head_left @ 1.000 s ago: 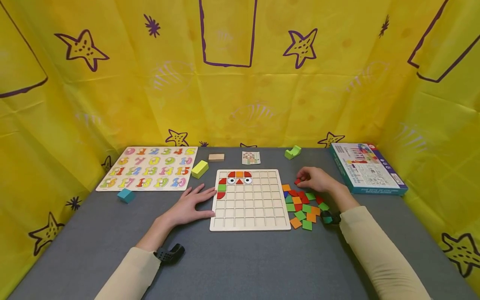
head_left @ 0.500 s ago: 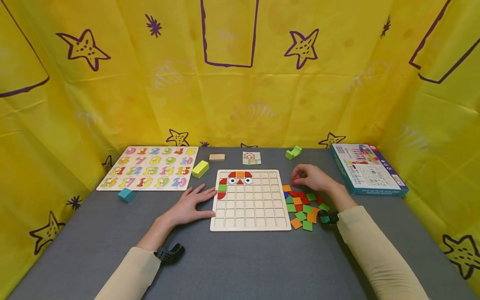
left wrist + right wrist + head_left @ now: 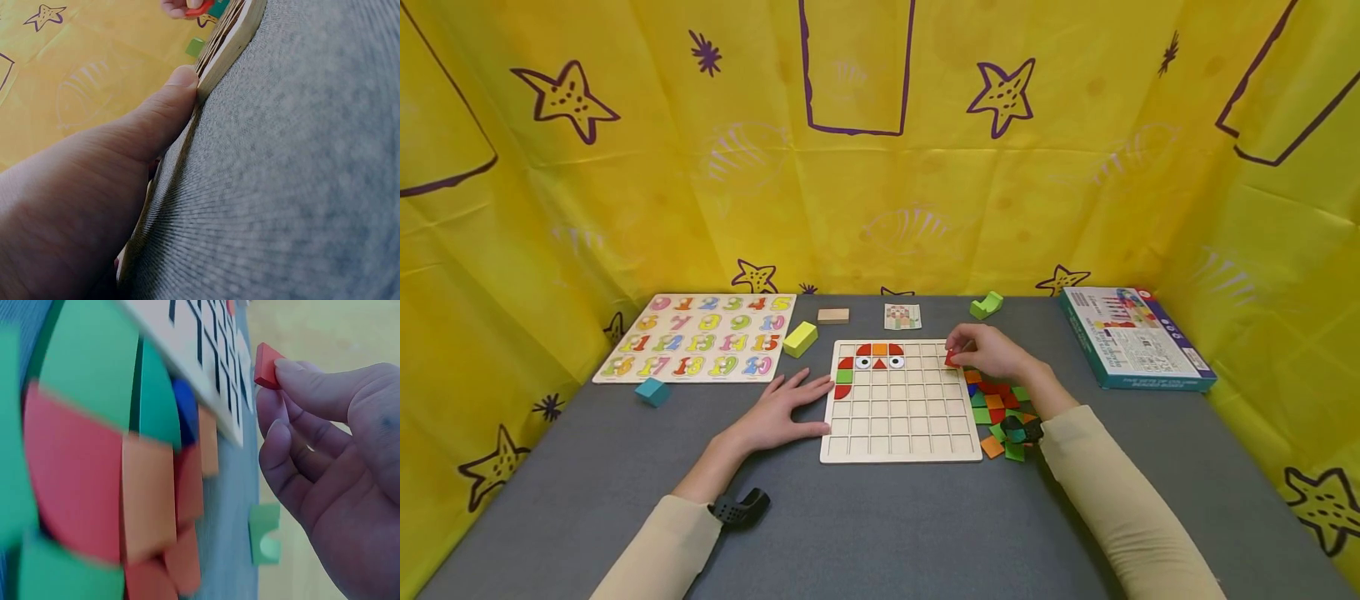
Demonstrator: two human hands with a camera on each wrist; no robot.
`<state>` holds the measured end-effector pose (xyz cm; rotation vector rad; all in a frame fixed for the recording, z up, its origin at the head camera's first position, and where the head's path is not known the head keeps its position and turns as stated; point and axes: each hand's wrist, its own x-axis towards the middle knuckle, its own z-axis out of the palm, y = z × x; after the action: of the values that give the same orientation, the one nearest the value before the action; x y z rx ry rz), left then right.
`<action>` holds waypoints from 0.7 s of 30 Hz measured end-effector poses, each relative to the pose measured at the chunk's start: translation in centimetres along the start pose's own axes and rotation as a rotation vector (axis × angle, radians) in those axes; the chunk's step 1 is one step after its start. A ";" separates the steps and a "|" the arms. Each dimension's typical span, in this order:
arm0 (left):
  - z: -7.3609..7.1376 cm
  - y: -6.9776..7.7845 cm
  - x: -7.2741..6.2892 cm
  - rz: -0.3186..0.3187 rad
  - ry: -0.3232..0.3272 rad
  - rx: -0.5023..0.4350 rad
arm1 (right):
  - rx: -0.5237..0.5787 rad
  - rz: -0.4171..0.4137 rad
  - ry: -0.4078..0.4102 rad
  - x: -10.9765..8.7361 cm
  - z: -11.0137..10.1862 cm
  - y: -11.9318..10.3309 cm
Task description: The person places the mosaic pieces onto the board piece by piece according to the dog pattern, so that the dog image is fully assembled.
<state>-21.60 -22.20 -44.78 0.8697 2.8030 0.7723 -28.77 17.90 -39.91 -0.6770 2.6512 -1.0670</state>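
Note:
My right hand [image 3: 992, 352] pinches a small red tile [image 3: 267, 365] between thumb and fingertips, over the right edge of the wooden grid board [image 3: 901, 425]. My left hand [image 3: 778, 414] lies flat on the table with spread fingers, its thumb and fingertips touching the board's left edge; the left wrist view shows the thumb [image 3: 169, 103] against that side. In the board's upper left cells sit red, orange and green tiles and two eye tiles [image 3: 897, 362]. A heap of loose red, green, orange and blue tiles [image 3: 992, 402] lies right of the board, partly hidden under my right wrist.
A number puzzle board [image 3: 692, 337] lies at left, with a teal block [image 3: 652, 391] at its front edge. Behind the grid are a yellow block [image 3: 801, 338], a wooden block [image 3: 832, 316], a picture card [image 3: 902, 316] and a green curved block [image 3: 987, 305]. A box [image 3: 1138, 337] lies at right.
My right hand has lifted the red tile from beside the heap and moved left with it to the board's right edge. My left hand stays in place.

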 end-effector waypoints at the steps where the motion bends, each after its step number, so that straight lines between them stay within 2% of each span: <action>1: 0.0 0.0 0.0 0.001 0.002 0.001 | 0.006 -0.002 -0.007 0.2 0.2 -0.3; 12: 0.0 0.0 0.0 -0.004 0.002 -0.001 | -0.006 -0.054 -0.051 2.3 2.4 -2.9; 21: 0.0 0.0 0.0 -0.001 0.001 -0.003 | -0.021 -0.079 -0.095 3.6 4.0 -4.0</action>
<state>-21.61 -22.26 -44.78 0.8676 2.8016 0.7770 -29.19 11.17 -40.09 -0.8218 2.5778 -1.0024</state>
